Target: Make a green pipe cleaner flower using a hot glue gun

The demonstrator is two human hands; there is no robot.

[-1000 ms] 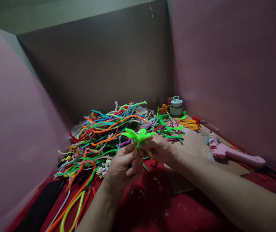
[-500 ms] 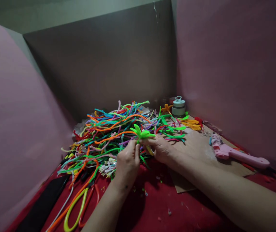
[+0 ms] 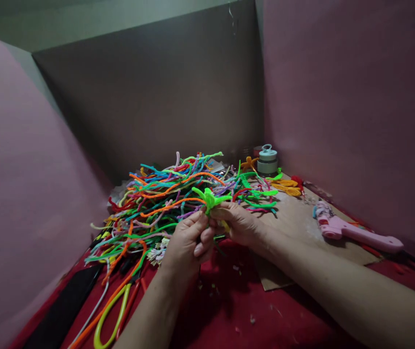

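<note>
Both hands meet over the red cloth in front of a big heap of coloured pipe cleaners. Between them is a bright green pipe-cleaner flower with several petals. My left hand pinches its stem from below, fingers curled. My right hand grips the same piece from the right, just under the petals, with a yellowish bit showing by its fingers.
A pink glue gun lies on a brown cardboard sheet at the right. Stacked tape rolls stand at the back, with orange pipe-cleaner shapes beside them. Green-handled scissors lie front left. Pink and grey walls enclose the area.
The green flower has been turned and its petals drawn closer together. My left hand has curled tighter round the stem; both hands stay in nearly the same place.
</note>
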